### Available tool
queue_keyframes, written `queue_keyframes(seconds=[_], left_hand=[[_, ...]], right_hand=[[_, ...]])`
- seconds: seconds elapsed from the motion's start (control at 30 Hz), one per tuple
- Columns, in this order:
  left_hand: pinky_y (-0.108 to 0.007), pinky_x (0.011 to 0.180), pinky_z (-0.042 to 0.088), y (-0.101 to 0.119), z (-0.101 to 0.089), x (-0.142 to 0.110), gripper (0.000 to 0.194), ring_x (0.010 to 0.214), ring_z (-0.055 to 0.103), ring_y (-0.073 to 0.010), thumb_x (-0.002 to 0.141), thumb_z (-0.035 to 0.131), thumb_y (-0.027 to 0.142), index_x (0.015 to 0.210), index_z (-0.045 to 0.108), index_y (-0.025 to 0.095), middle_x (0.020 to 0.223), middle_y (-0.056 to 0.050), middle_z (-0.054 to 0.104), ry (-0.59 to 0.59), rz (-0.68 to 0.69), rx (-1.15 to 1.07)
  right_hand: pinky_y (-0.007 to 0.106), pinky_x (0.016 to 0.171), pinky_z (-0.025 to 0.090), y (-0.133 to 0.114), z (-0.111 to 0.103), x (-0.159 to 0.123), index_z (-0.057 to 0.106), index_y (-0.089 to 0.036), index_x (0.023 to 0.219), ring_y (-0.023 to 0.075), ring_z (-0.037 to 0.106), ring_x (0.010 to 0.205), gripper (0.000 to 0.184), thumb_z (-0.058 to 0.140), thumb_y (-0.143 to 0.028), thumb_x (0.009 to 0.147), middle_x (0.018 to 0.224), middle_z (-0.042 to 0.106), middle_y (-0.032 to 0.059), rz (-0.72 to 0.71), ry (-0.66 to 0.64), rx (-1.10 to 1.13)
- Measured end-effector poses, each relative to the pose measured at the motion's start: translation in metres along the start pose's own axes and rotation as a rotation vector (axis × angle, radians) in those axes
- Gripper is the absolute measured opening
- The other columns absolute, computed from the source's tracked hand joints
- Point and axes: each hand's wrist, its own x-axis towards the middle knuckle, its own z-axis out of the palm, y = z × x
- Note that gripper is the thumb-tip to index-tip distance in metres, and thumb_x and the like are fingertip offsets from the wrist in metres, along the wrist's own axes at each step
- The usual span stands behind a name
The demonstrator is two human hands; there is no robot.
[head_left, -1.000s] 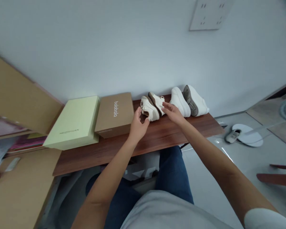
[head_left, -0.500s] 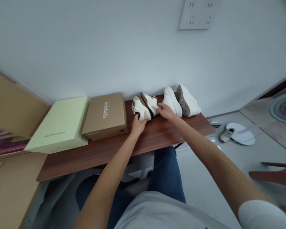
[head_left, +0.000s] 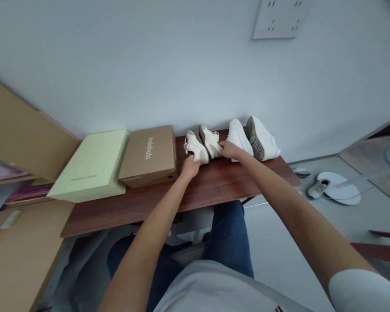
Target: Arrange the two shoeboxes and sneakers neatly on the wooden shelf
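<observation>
I see both hands on the small beige-and-white shoes at the back of the dark wooden bench (head_left: 188, 195), against the wall. My left hand (head_left: 190, 166) is closed around the heel of the left shoe (head_left: 195, 146); my right hand (head_left: 231, 150) grips the right shoe (head_left: 211, 139). A brown shoebox (head_left: 149, 155) sits just left; white sneakers (head_left: 251, 138) just right.

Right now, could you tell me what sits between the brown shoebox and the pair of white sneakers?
The head view shows a small beige pair of shoes there, touched by both hands.
</observation>
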Motion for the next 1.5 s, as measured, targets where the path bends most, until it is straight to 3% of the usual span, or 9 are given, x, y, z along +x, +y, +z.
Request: queue_keyframes(seconds=[0.13, 0.33, 0.57, 0.77, 1.13, 1.5], left_hand=[[-0.035, 0.085, 0.048, 0.006, -0.010, 0.005, 0.021, 0.091, 0.066, -0.0254, 0.078, 0.067, 0.030, 0.092, 0.068, 0.014, 0.090, -0.010, 0.072, -0.014, 0.019, 0.021], [-0.042, 0.096, 0.044, 0.031, -0.019, 0.009, 0.017, 0.108, 0.064, -0.0354, 0.076, 0.071, 0.026, 0.090, 0.067, 0.017, 0.102, -0.017, 0.071, -0.037, 0.106, 0.265], [-0.054, 0.103, 0.038, 0.047, -0.018, 0.009, 0.029, 0.119, 0.057, -0.0418, 0.076, 0.070, 0.015, 0.104, 0.064, 0.015, 0.114, -0.025, 0.064, -0.048, 0.148, 0.573], [-0.060, 0.106, 0.032, 0.048, -0.015, 0.008, 0.032, 0.125, 0.052, -0.0460, 0.077, 0.064, 0.006, 0.109, 0.063, 0.010, 0.118, -0.029, 0.061, -0.088, 0.146, 0.616], [-0.045, 0.099, 0.046, 0.066, -0.019, 0.009, 0.040, 0.119, 0.060, -0.0351, 0.087, 0.056, 0.017, 0.127, 0.058, 0.009, 0.121, -0.027, 0.064, -0.191, 0.059, 1.003], [-0.045, 0.097, 0.047, 0.057, -0.019, 0.012, 0.041, 0.116, 0.062, -0.0358, 0.088, 0.055, 0.015, 0.128, 0.061, 0.011, 0.120, -0.026, 0.066, -0.196, 0.031, 1.002]], right_hand=[[0.036, 0.085, 0.049, -0.003, -0.011, 0.003, 0.073, -0.014, 0.091, 0.0283, 0.067, 0.090, 0.033, 0.083, -0.024, 0.062, 0.093, 0.074, 0.0082, -0.080, -0.009, -0.052], [0.035, 0.091, 0.046, -0.015, -0.024, -0.003, 0.071, -0.019, 0.099, 0.0301, 0.065, 0.104, 0.036, 0.083, -0.021, 0.065, 0.107, 0.074, 0.0087, -0.181, 0.047, -0.227], [0.042, 0.098, 0.044, -0.031, -0.013, -0.016, 0.065, -0.018, 0.112, 0.0346, 0.062, 0.113, 0.039, 0.075, -0.014, 0.075, 0.116, 0.069, 0.0163, -0.237, 0.061, -0.370], [0.049, 0.096, 0.046, -0.045, -0.002, -0.021, 0.062, -0.014, 0.115, 0.0378, 0.059, 0.115, 0.037, 0.067, -0.005, 0.079, 0.122, 0.064, 0.0235, -0.230, 0.058, -0.484], [0.041, 0.094, 0.050, -0.070, 0.007, -0.027, 0.057, -0.012, 0.124, 0.0316, 0.058, 0.121, 0.034, 0.056, -0.015, 0.090, 0.130, 0.061, 0.0238, -0.212, -0.056, -0.718], [0.038, 0.093, 0.051, -0.083, 0.012, -0.029, 0.057, -0.012, 0.128, 0.0297, 0.059, 0.121, 0.037, 0.053, -0.013, 0.091, 0.134, 0.060, 0.0225, -0.217, -0.093, -0.701]])
